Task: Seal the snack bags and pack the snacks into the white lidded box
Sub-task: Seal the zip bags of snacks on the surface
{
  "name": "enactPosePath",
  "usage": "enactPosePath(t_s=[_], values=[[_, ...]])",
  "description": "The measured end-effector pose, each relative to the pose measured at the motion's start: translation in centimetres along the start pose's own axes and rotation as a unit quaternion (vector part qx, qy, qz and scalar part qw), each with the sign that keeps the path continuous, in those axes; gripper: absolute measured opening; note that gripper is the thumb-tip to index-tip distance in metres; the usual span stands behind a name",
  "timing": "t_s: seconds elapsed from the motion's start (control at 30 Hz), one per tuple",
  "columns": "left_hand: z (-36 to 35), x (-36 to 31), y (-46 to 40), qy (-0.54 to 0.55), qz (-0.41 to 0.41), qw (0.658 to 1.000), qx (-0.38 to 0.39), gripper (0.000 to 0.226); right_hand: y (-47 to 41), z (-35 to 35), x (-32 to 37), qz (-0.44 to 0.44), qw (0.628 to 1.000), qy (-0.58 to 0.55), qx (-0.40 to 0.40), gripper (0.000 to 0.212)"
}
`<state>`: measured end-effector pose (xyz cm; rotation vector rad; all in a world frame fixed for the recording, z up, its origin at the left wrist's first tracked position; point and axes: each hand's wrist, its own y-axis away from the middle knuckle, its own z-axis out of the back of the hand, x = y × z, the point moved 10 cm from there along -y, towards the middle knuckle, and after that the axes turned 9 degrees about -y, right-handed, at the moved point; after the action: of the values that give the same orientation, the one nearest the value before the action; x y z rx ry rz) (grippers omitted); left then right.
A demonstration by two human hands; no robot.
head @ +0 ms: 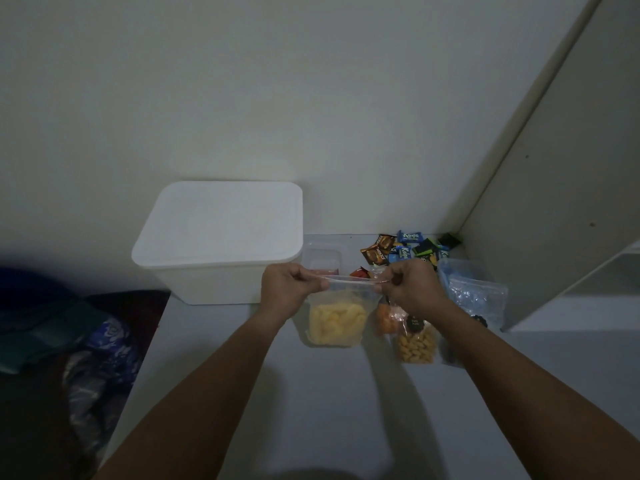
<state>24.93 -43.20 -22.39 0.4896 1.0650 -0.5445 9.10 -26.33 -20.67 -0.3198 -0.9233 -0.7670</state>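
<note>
A: What is seen at the left?
B: The white lidded box (221, 237) is found on the tabletop (311, 393), lid shut, just left of the hands.

A: And the hands?
B: A clear bag of yellow snacks (337, 322) is held up between them; its top strip is pinched by the left hand (289, 287) at one end and by the right hand (414, 285) at the other. The strip's long axis runs left to right, so the seal would probably be pressed along it.

A: What is noted further right?
B: An orange snack bag (415, 344), a bluish bag (479, 296) and wrapped sweets (403, 249) are crowded close. The shut lid is judged the obstacle to packing.
</note>
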Motion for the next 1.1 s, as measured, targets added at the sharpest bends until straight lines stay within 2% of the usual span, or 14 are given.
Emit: enactPosePath(t_s=[0.1,0.17,0.27,0.33,0.4,0.47,0.53,0.63,0.77,0.87,0.97,1.1], values=[[-0.6,0.1,-0.3,-0.006,-0.001,0.999,0.036,0.021,-0.2,0.2,-0.1,0.006,1.0,0.006,0.01,0.005],[-0.7,0.4,-0.4,-0.016,0.003,0.999,0.051,0.013,-0.2,0.1,-0.1,0.008,1.0,0.008,0.018,0.006],[-0.3,1.0,-0.6,-0.015,0.002,0.999,0.048,0.01,0.0,-0.4,0.0,0.001,1.0,0.015,0.028,0.021],[-0.1,1.1,-0.4,-0.015,0.002,1.0,0.025,0.024,0.2,-0.7,-0.1,-0.006,1.0,0.01,0.023,0.024],[0.5,1.4,0.2,-0.046,0.022,0.998,-0.045,0.04,0.4,-0.9,-0.3,-0.009,1.0,-0.005,0.013,0.021],[0.7,1.3,1.4,-0.081,0.049,0.991,-0.093,0.041,0.6,-1.1,-0.1,-0.003,1.0,-0.012,0.004,0.021],[-0.9,1.7,1.9,-0.064,0.088,0.993,-0.042,0.044,0.8,-1.4,0.2,0.008,1.0,-0.016,0.004,0.027],[-3.3,2.4,2.5,0.056,0.167,0.983,0.051,0.038,1.0,-1.9,0.6,0.02,1.0,-0.02,0.011,0.029],[-4.0,2.5,2.6,0.106,0.205,0.97,0.071,0.013,1.4,-2.5,0.2,0.009,0.999,-0.036,0.038,0.014],[-3.9,2.2,2.7,0.128,0.205,0.968,0.067,0.016,1.6,-3.0,0.1,0.01,0.995,-0.078,0.065,0.009],[-4.4,1.8,2.9,0.139,0.189,0.968,0.09,0.015,1.3,-3.1,0.1,0.009,0.992,-0.112,0.055,0.01],[-4.2,1.7,2.9,0.107,0.161,0.976,0.096,0.013,0.8,-3.5,0.8,0.027,0.994,-0.088,0.056,0.015]])
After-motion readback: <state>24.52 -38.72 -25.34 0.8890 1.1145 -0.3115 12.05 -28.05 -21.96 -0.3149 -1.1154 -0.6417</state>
